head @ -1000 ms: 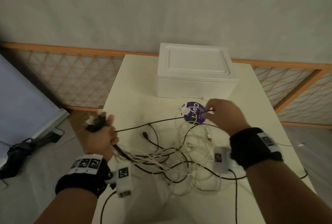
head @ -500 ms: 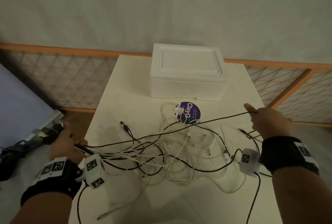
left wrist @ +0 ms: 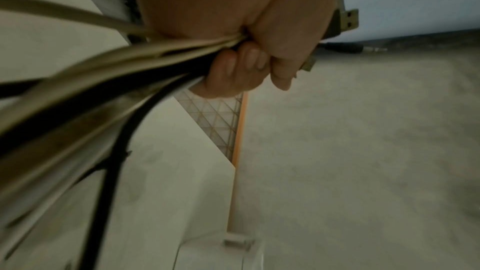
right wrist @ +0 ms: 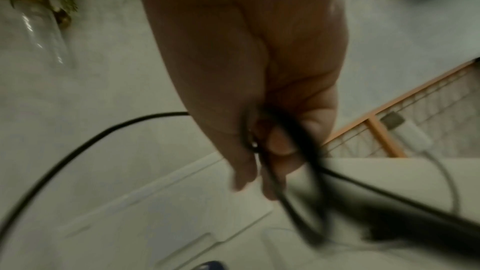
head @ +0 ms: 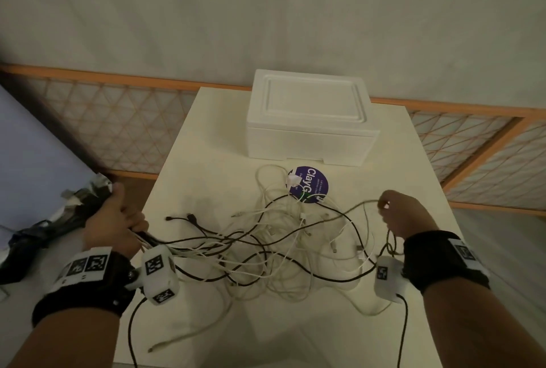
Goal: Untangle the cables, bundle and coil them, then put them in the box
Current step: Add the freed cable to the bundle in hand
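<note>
A tangle of black and white cables (head: 280,246) sprawls over the middle of the cream table (head: 399,166). My left hand (head: 118,223) hangs off the table's left edge and grips a bundle of cable ends (left wrist: 145,56), with USB plugs (left wrist: 348,19) sticking out past the fist. At the right, my right hand (head: 404,214) pinches a black cable (right wrist: 291,130) that runs back into the tangle. The white foam box (head: 310,119) stands at the back of the table with its lid on.
A round purple sticker (head: 310,184) lies on the table just in front of the box, partly under the cables. A wooden lattice rail (head: 118,119) runs behind the table. A dark crumpled bundle (head: 59,220) lies on the floor at the left.
Both hands spread apart, stretching the cables out; the right hand has since come slightly back toward the tangle. The left hand moved out past the table's left edge.
</note>
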`<act>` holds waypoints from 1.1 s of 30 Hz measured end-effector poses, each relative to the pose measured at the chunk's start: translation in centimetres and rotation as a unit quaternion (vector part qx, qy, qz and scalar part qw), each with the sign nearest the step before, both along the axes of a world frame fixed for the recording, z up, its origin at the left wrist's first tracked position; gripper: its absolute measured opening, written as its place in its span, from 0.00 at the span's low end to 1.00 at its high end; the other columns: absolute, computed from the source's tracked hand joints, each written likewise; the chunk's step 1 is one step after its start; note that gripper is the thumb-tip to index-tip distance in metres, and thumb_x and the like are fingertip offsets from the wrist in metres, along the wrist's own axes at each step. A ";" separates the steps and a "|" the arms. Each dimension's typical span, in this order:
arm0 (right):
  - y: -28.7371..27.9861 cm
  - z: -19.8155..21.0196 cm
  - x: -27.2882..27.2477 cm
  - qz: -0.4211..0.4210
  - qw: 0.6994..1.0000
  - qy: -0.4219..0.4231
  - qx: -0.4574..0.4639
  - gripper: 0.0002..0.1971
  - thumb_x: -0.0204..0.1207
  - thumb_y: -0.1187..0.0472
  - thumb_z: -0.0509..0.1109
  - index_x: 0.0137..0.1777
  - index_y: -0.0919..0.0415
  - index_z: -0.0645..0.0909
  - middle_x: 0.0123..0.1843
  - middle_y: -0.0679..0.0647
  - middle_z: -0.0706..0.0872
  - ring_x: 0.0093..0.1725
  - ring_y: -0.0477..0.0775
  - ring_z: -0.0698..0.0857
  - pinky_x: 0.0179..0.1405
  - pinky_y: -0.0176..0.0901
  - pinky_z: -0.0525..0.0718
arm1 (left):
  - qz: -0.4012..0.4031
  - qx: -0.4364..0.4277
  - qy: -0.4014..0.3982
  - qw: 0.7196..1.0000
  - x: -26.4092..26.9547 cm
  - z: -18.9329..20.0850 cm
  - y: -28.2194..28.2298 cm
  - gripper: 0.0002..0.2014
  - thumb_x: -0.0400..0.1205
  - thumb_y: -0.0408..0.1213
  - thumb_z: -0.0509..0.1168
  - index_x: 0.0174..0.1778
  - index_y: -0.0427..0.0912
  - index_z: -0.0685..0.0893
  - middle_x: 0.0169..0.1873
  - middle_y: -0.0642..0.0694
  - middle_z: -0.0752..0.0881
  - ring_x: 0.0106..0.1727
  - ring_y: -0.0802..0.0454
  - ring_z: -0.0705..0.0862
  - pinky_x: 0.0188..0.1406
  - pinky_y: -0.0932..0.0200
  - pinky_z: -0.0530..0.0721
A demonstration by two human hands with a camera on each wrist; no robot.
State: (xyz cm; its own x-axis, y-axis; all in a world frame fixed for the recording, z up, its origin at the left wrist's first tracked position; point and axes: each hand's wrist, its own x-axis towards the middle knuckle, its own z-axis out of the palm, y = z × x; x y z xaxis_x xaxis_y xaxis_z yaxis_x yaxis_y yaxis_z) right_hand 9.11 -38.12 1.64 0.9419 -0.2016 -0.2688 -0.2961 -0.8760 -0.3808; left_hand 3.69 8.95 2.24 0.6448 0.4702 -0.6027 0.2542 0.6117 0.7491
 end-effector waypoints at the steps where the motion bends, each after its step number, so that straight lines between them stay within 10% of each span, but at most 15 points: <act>1: 1.2 0.5 0.0 -0.007 0.998 -0.009 0.068 0.06 0.74 0.62 0.71 0.40 0.62 0.79 0.36 0.63 0.87 0.34 0.60 0.86 0.33 0.45 0.83 | -0.039 0.004 -0.005 0.999 0.2 0.7 -1.0 0.24 0.83 0.56 0.59 0.26 0.49 0.61 0.09 0.56 0.64 0.10 0.61 0.62 0.13 0.67 0.61; 3: 4.9 2.1 0.0 0.051 0.987 -0.007 0.152 0.09 0.72 0.59 0.76 0.37 0.61 0.79 0.31 0.60 0.87 0.25 0.51 0.85 0.27 0.40 0.84 | -0.136 0.024 -0.029 0.990 0.5 1.6 -4.0 0.23 0.83 0.51 0.61 0.22 0.49 0.65 0.12 0.55 0.64 0.11 0.61 0.60 0.12 0.70 0.57; 8: 12.2 4.5 -0.4 0.164 0.944 -0.003 0.287 0.09 0.69 0.72 0.72 0.45 0.59 0.87 0.45 0.58 0.91 0.48 0.56 0.89 0.57 0.51 0.85 | -0.312 0.100 -0.090 0.940 0.6 3.6 -13.4 0.07 0.82 0.42 0.66 0.43 0.44 0.81 0.38 0.44 0.88 0.16 0.59 0.61 0.15 0.67 0.60; 12: 14.3 4.6 -0.4 0.222 0.945 -0.064 0.232 0.07 0.69 0.63 0.76 0.48 0.57 0.87 0.40 0.43 0.88 0.41 0.40 0.85 0.42 0.32 0.79 | -0.369 0.134 -0.116 0.912 0.3 3.2 -16.9 0.08 0.80 0.39 0.70 0.53 0.42 0.86 0.27 0.44 0.70 0.18 0.56 0.61 0.19 0.64 0.62; 20: 14.1 3.8 -2.3 0.252 0.947 -0.116 0.163 0.17 0.66 0.66 0.74 0.55 0.58 0.79 0.44 0.43 0.78 0.40 0.41 0.77 0.37 0.27 0.72 | -0.369 0.256 -0.089 0.889 0.5 2.3 -17.8 0.07 0.80 0.34 0.70 0.51 0.37 0.88 0.13 0.57 0.71 0.16 0.61 0.66 0.22 0.63 0.64; 24: 12.6 3.0 -3.0 0.267 0.939 -0.143 0.162 0.19 0.65 0.73 0.68 0.55 0.59 0.79 0.52 0.48 0.78 0.46 0.42 0.76 0.39 0.23 0.72 | -0.353 0.340 -0.066 0.869 1.1 1.6 -17.4 0.07 0.77 0.37 0.74 0.49 0.43 0.90 0.32 0.55 0.87 0.32 0.65 0.81 0.32 0.65 0.74; 28: 8.1 2.9 -2.0 0.201 0.947 -0.216 0.129 0.08 0.69 0.73 0.69 0.43 0.62 0.85 0.43 0.55 0.86 0.43 0.53 0.83 0.46 0.42 0.80 | -0.215 0.304 0.015 0.928 1.1 0.0 -15.0 0.07 0.76 0.37 0.75 0.38 0.37 0.87 0.20 0.51 0.80 0.23 0.53 0.72 0.27 0.60 0.68; 33: 1.3 2.7 -0.9 -0.008 0.968 -0.168 0.185 0.13 0.75 0.70 0.62 0.35 0.54 0.82 0.34 0.55 0.88 0.33 0.52 0.89 0.36 0.45 0.87 | -0.151 0.240 0.067 0.957 0.7 -1.2 -11.9 0.08 0.74 0.39 0.75 0.36 0.40 0.86 0.39 0.37 0.82 0.18 0.54 0.67 0.26 0.58 0.66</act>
State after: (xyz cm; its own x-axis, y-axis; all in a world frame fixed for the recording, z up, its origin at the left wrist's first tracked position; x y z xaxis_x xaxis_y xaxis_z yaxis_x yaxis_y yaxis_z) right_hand 8.21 -36.81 4.35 0.9862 -0.1653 -0.0049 -0.1139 -0.6574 -0.7449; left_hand 4.39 -2.99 1.01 0.7267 0.5180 -0.4513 0.4790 0.0888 0.8733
